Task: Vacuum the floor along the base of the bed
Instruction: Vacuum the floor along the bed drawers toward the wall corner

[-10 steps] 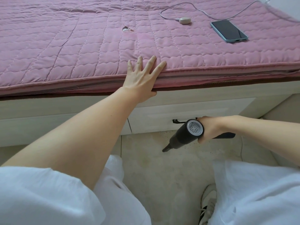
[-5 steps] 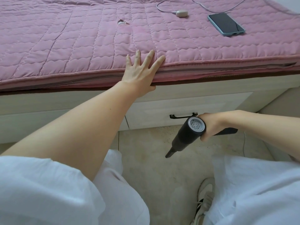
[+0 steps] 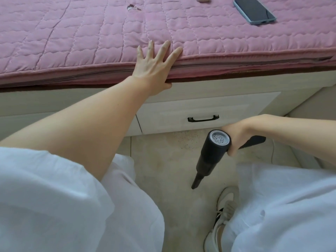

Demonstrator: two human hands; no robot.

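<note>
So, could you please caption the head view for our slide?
Left hand braced on the bed, right hand aiming a handheld vacuum at the floor.

Both arms are bare from the elbow down, with no watch, ring or bracelet on the left hand (image 3: 154, 68) or the right hand (image 3: 234, 139). Loose white trousers (image 3: 60, 202) of thin, slightly see-through cloth cover both legs. Just right of the left trouser leg, a pale cream shoe (image 3: 222, 213) shows dark side stripes and pale laces.
</note>
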